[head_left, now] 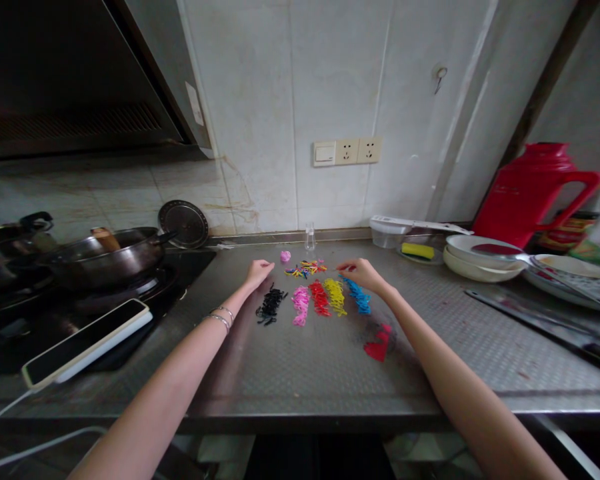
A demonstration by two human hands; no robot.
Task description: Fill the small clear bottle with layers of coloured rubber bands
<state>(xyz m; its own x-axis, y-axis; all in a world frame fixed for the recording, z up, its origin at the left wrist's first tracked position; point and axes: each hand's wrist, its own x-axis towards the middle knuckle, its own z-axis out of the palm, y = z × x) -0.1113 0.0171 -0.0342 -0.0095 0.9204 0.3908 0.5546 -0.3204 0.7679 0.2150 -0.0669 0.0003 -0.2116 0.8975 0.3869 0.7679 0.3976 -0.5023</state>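
My left hand (260, 273) rests above the counter, left of a mixed-colour heap (306, 269) of what look like small rubber bands. Its fingers are pressed together; anything in them is too small to make out. To the right of that heap, my right hand (361, 272) has its fingers pinched just above the blue pile (359, 297), their hold unclear. Between my arms lie sorted piles: black (271, 305), pink (301, 305), red (319, 298) and yellow (335, 297). A small pink lump (285, 256) and a clear little bottle (309, 237) are behind the heap.
A torn red piece (379, 343) lies near my right forearm. Left are a phone (87, 343) and a pan (115, 257) on the stove. Right are a plastic tub (387, 235), yellow sponge (417, 251), stacked bowls (480, 267), a knife (540, 327) and a red thermos (517, 193).
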